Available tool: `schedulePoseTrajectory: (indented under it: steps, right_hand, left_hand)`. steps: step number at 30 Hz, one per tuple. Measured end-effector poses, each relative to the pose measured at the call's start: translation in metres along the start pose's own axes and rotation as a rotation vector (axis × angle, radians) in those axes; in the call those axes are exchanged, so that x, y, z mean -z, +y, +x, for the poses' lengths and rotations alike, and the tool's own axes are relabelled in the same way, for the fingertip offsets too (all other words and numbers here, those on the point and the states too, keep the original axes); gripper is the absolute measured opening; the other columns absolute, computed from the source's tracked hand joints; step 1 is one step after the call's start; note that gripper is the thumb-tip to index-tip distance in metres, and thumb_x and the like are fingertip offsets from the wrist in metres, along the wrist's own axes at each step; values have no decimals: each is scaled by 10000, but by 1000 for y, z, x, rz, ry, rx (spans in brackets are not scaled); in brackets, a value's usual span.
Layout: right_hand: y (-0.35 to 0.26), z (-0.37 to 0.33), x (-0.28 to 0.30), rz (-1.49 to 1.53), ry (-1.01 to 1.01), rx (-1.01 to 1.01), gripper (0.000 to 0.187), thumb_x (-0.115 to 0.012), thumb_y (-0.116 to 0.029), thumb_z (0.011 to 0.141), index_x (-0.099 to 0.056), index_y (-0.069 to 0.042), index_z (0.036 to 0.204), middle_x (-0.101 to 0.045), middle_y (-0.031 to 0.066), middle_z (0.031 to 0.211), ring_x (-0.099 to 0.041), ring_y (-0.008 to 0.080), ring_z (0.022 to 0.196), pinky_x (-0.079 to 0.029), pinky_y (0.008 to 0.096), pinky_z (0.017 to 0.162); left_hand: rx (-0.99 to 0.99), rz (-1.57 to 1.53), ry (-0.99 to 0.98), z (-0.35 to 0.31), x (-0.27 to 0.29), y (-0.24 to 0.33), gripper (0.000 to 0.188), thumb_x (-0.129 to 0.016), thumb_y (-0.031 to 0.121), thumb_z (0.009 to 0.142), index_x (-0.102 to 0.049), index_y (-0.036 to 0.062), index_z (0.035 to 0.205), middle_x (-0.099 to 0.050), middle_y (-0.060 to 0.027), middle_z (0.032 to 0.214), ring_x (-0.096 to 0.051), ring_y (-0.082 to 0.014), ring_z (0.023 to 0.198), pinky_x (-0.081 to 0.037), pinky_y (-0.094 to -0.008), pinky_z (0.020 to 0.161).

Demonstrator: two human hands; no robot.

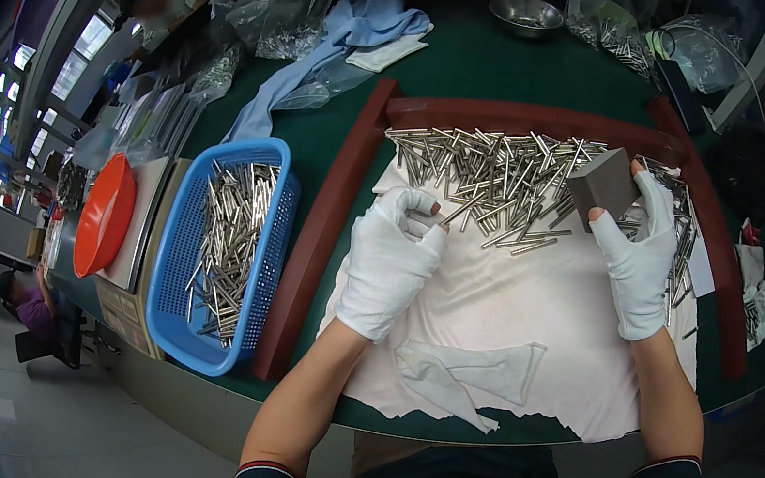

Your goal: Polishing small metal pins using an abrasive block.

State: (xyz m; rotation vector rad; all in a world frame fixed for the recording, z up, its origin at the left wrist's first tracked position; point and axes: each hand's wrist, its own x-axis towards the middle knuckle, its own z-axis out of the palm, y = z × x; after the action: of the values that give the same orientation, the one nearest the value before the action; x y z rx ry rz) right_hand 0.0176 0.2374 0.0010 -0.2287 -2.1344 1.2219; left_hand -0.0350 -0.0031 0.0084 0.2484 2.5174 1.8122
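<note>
My right hand (639,260), in a white glove with bare fingertips, grips a dark grey rectangular block (605,187) tilted over the right part of a metal pin pile (508,178). My left hand (391,265), gloved the same way, has its fingers curled together at the pile's near left edge. Whether a pin is between those fingertips I cannot make out. The shiny, slim pins lie in a jumble on a pale cloth (492,294). Closer to me on this cloth is a crumpled white glove or rag (471,374).
A dark red frame (536,119) borders the cloth on three sides. Left of it stands a blue plastic basket (171,248) of pins, then a red-orange basin (107,215). A metal bowl (526,15), blue cloth (365,16) and plastic bags lie farther back. Other people sit at far left.
</note>
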Motion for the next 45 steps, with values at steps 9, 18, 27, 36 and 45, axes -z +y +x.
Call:
schedulePoseTrajectory:
  steps: [9,18,27,36,45]
  right_hand:
    - [0,-2,-2,-1,-28,-7,596,-752,-88,675,-516,20,1212,-505,101,1159,-501,204,1069,-390,303,950]
    - [0,-3,-3,39,-60,-54,603,-741,-67,683,-502,20,1230,-496,93,1175,-491,200,1087,-383,299,960]
    - [-1,-4,-2,13,-63,-23,606,-744,-66,679,-504,14,1229,-493,88,1185,-488,199,1094,-381,299,966]
    - [-17,-15,-3,-150,-152,256,753,-782,-104,588,-473,-14,1269,-470,122,1128,-483,247,1039,-398,339,911]
    - [-31,-23,-5,-212,-288,447,825,-804,-104,549,-457,-21,1293,-465,142,1177,-501,269,1035,-442,360,869]
  left_hand:
    - [214,-399,-134,-2,7,12,305,-604,-31,806,-514,-40,1097,-620,-68,804,-590,-96,656,-469,-210,598]
    - [424,-862,-419,3,18,-9,389,-558,-33,851,-480,-51,1232,-599,-104,856,-570,-131,709,-475,-224,644]
    - [558,-1072,-460,2,15,-5,371,-526,-54,858,-477,-55,1227,-579,-66,881,-571,-117,746,-477,-214,640]
    - [500,-890,-533,-4,7,2,439,-579,-3,851,-459,-23,1273,-586,-77,834,-567,-125,680,-476,-218,628]
    - [485,-867,-655,-14,0,8,637,-595,-4,823,-324,21,1399,-584,-83,817,-558,-108,654,-472,-214,623]
